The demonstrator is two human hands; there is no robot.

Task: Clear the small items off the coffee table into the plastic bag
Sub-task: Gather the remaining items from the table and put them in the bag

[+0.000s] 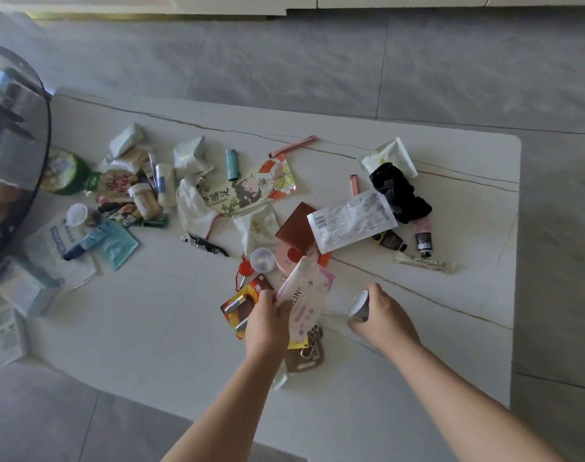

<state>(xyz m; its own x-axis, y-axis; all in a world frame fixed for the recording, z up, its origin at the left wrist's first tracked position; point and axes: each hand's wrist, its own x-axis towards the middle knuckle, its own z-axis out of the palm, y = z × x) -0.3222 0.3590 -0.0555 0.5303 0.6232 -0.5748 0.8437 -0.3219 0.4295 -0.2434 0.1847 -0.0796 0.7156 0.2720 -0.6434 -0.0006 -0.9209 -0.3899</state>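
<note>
White table [417,328] strewn with small items, most toward its far and left edges. Near the front edge, left hand [267,325] pinching a pink packet [306,295] above a battery card [242,303]. Just right, right hand [381,318] curled round a clear bag [359,305].

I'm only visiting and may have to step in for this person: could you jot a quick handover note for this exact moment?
Left hand: grips a pink-and-white soft packet, lifted above the white marble-look coffee table.
Right hand: curled round a small silver-white object; what it is, I cannot tell.
Done: nothing visibly bagged; no plastic bag is clearly in view.
Left: most clutter, including the teal lighter, black corkscrew and orange battery card.
</note>
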